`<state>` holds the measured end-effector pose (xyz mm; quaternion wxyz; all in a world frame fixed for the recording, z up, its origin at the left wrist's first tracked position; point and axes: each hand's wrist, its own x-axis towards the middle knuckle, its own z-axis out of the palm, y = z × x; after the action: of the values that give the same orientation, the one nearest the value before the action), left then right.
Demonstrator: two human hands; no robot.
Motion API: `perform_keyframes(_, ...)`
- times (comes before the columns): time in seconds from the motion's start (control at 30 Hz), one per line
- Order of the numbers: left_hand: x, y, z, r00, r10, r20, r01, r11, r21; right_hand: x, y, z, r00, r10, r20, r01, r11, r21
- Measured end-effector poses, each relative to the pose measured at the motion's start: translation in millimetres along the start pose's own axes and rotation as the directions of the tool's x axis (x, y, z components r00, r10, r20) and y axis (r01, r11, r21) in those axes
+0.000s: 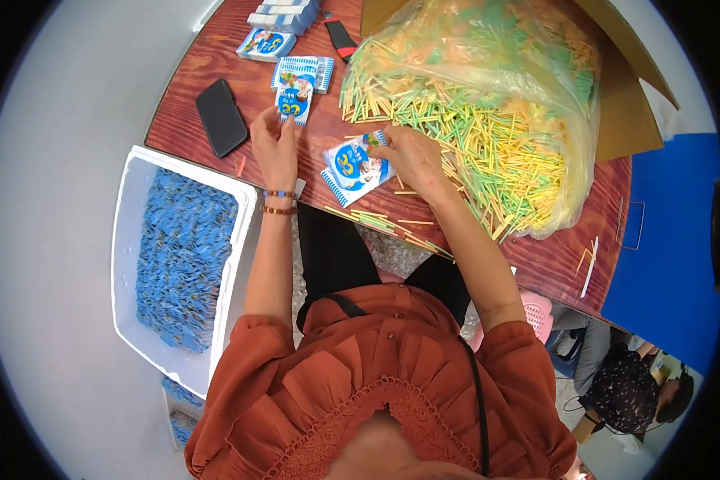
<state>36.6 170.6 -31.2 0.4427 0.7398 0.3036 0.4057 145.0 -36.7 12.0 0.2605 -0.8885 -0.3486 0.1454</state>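
My left hand [275,152] is at the lower end of a small blue-and-white packet [296,98], fingers apart and the thumb close to its edge. That packet partly overlaps another blue-and-white packet [318,70]. My right hand [414,162] pinches the upper right corner of a blue-and-white packet [352,162] near the table's front edge. A striped packet end shows beneath it, at the lower left. Beside the right hand, many short thin yellow, green and orange sticks [488,152] spill from a large clear plastic bag [488,48].
The red wooden table [186,88] carries a black phone [222,118], a red-and-black cutter [340,36] and stacked packets [284,16]. Loose sticks lie along its front edge. A white foam box [248,208] of blue pieces stands left. A cardboard box [624,120] surrounds the bag. Another person [620,388] is at lower right.
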Motion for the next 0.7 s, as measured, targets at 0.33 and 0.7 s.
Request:
perform_keyframes(0.33,-62,102,28,0.869,-0.100,0.485,0.352,0.814,-0.462,-41,21,-29,0.996,0.092,0.013,-0.058,0.502,0.863)
perform_keyframes(0.7,-112,119,80,0.699,-0.283,0.656,0.662,0.601,-0.446,-106,60,-42,0.954,0.279,-0.111,-0.018,0.424,0.905)
